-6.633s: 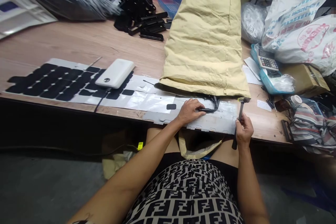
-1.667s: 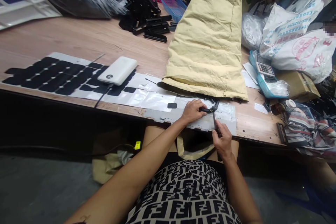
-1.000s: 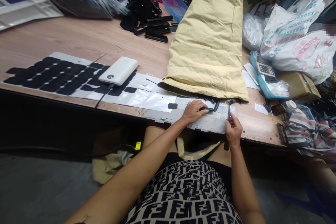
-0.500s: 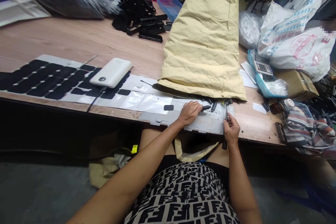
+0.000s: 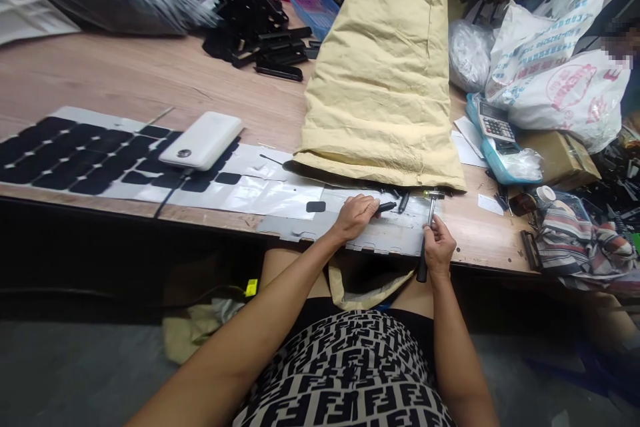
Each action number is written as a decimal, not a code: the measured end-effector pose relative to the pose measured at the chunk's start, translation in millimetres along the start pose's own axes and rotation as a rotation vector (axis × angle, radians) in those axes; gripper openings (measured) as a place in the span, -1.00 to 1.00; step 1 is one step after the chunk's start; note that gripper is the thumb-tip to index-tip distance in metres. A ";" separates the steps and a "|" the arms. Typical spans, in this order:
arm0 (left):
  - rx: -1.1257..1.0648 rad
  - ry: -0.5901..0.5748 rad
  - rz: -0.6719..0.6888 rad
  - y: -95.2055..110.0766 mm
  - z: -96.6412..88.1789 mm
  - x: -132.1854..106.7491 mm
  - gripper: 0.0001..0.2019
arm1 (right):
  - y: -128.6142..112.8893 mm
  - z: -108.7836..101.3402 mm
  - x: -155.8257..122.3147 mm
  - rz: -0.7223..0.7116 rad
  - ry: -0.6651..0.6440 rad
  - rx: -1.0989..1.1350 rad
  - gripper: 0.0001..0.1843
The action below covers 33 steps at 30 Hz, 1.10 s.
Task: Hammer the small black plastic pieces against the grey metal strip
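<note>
"What's at the left of your bench (image 5: 125, 73)?"

"A sheet of dark cells (image 5: 60, 153), with a white box (image 5: 203, 137) on its right part."

"And your left hand (image 5: 357, 217)?"

"Closed, my fingers curled on the left end of a black piece (image 5: 387, 207), which points rightward over a grey sheet (image 5: 320, 223). A second black piece (image 5: 403, 203) lies just beyond its tip, near the hem of the yellow cloth (image 5: 380, 100)."

"Your right hand (image 5: 440, 245)?"

"Wrapped round the handle of a hammer (image 5: 431, 215). Its head is near that hem, apart from what my left holds."

"Further right?"

"A calculator (image 5: 496, 123) in a blue tray (image 5: 487, 155), then a striped cloth (image 5: 565, 233) by the front edge."
</note>
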<state>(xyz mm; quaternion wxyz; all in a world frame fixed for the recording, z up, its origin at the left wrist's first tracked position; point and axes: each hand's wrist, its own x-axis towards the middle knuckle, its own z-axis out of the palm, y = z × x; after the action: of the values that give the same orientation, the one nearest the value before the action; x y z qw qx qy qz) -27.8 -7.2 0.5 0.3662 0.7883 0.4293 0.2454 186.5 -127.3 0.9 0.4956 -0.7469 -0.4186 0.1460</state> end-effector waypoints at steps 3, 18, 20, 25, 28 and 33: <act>0.014 -0.038 0.051 0.5 -1.6 -3.3 -0.48 | 3.2 0.7 -0.2 -0.011 -0.006 -0.008 -0.41; 0.040 -0.091 0.198 27.5 14.6 -58.1 -0.72 | -3.7 1.6 -2.6 -0.059 -0.024 -0.045 -0.48; 0.014 0.052 0.056 35.4 21.3 -41.4 -0.72 | -3.8 1.7 -2.8 -0.066 -0.024 -0.054 -0.48; 0.153 0.233 -0.193 53.3 44.1 9.4 -0.68 | -2.7 1.2 -2.8 -0.066 -0.016 -0.074 -0.48; 0.247 0.229 -0.173 53.1 51.8 22.9 -0.77 | -2.7 0.6 -2.8 -0.061 -0.027 -0.067 -0.48; 0.251 0.183 -0.084 30.9 38.4 13.4 -0.91 | -3.5 0.3 -3.6 -0.068 -0.038 -0.053 -0.48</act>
<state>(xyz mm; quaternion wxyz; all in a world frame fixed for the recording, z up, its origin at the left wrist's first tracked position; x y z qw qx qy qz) 21.3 -21.1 2.4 0.2342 0.7835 0.5207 0.2453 182.4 -129.3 3.1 0.4723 -0.7422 -0.4566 0.1323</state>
